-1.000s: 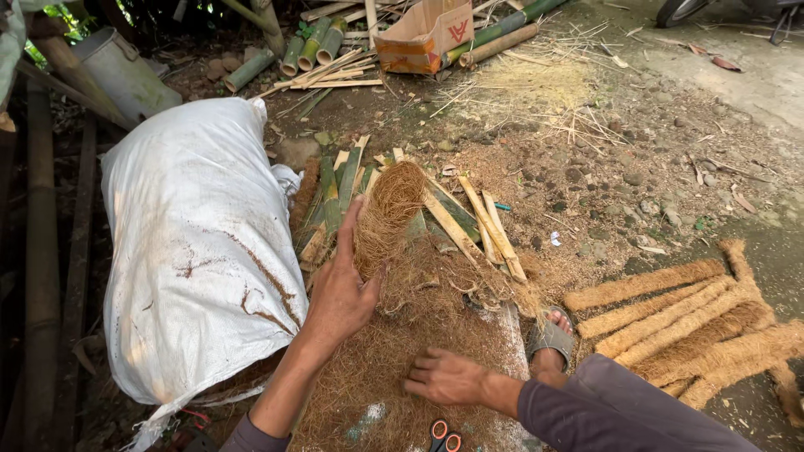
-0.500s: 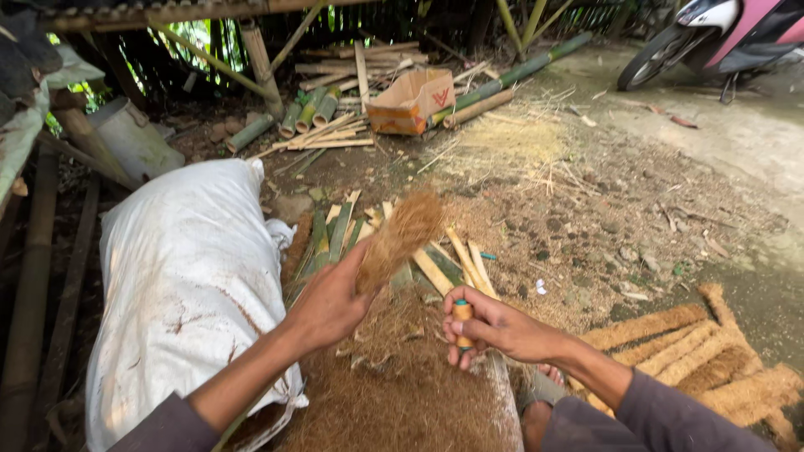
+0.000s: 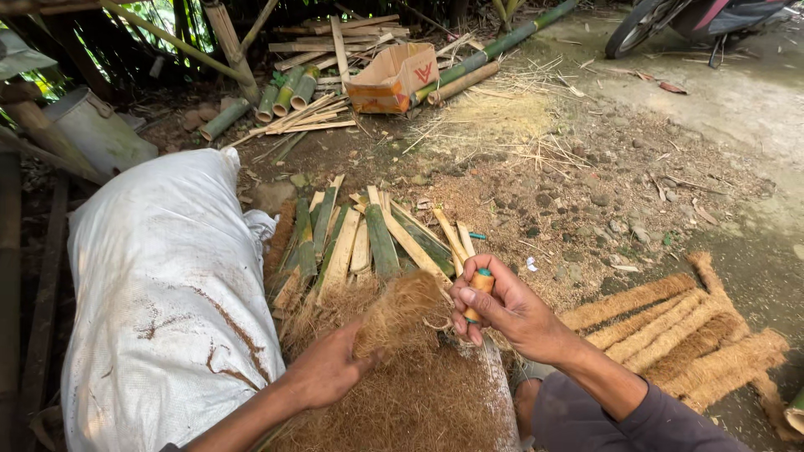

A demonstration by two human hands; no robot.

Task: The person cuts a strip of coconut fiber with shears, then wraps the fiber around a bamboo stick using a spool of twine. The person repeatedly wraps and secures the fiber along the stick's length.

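The left hand (image 3: 328, 368) is closed around a bundle of brown fibre (image 3: 400, 311), gripping it low down so the tuft stands up just above a heap of the same fibre (image 3: 419, 402) spread in front of the person. The right hand (image 3: 502, 308) is closed on a small tool handle (image 3: 479, 289), orange with a green tip, held upright just beside the bundle. Split bamboo strips (image 3: 360, 243) lie fanned out on the dirt beyond the hands. To the left a stuffed white sack (image 3: 159, 285) lies on its side, touching the heap's edge. To the right, rolled fibre bundles (image 3: 678, 322) lie side by side on the ground. Farther back sits a cardboard box (image 3: 394, 77) among bamboo poles (image 3: 477, 59).
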